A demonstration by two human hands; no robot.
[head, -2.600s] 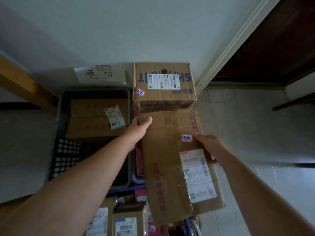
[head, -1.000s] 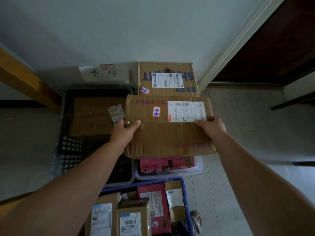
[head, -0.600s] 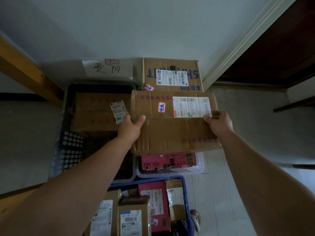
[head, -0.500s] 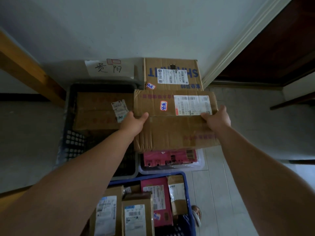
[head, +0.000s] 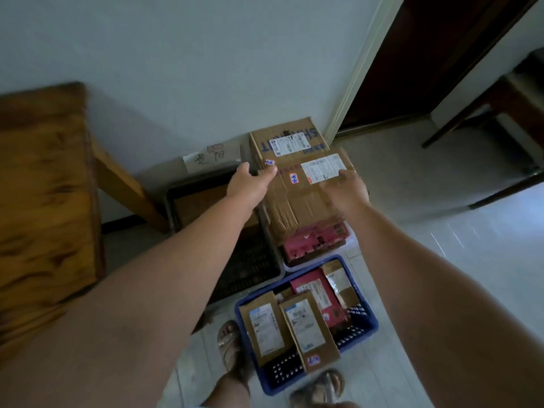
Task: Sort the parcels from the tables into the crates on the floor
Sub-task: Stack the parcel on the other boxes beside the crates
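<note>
Placing step. The flat brown parcel (head: pixel 306 198) lies on the pink parcel (head: pixel 315 240) in the pale crate (head: pixel 352 245). My left hand (head: pixel 250 185) and right hand (head: pixel 344 185) touch it with loose fingers, gripping nothing. Next, I judge: lift the 2 hands clear and return to the counter (head: pixel 44 187).

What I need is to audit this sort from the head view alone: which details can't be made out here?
Head view only:
- The shipping label on the flat parcel: motion blur, text unreadable.
- The left hand and right hand: blurred, so gripping or just resting on the parcel is unclear.
- The pale crate under it: mostly covered by the parcel.
- The box in the dark crate: partly hidden behind the left forearm.
</note>
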